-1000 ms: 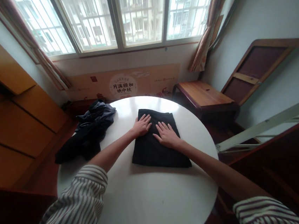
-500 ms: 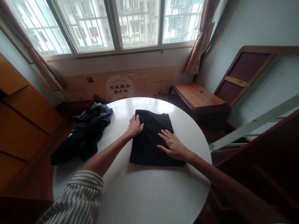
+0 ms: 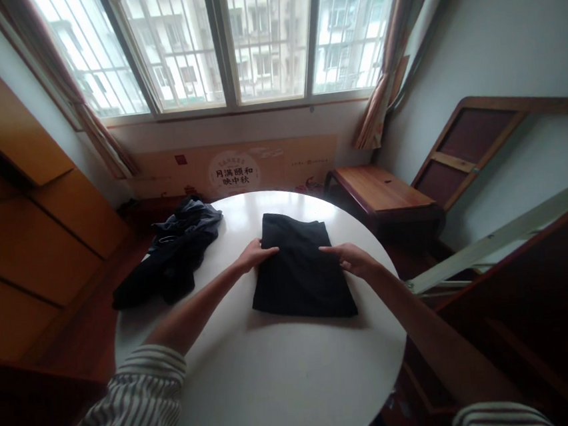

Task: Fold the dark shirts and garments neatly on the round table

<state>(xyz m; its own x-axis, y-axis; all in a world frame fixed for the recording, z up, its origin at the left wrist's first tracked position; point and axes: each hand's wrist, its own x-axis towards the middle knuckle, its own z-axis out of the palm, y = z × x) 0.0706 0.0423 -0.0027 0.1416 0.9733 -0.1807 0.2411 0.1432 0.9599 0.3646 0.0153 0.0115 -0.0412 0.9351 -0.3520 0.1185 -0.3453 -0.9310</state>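
Note:
A folded black garment (image 3: 300,272) lies on the round white table (image 3: 280,381), its exact kind hard to make out. My left hand (image 3: 256,254) grips its left edge, thumb on top and fingers tucked beneath. On the opposite side my right hand (image 3: 351,259) pinches the right edge, the thumb laid over the cloth and the other fingers curled below. Most of the fingertips are hidden under the fabric.
A heap of dark clothes (image 3: 177,250) sits at the table's left rim, partly hanging over it. Beyond the table at right stands a low wooden stool-like table (image 3: 382,187). A printed cardboard panel (image 3: 269,161) leans under the window. Wooden cabinets (image 3: 40,243) line the left.
Both hands have gone from lying flat on the black garment to gripping its left and right edges. The view has shifted slightly.

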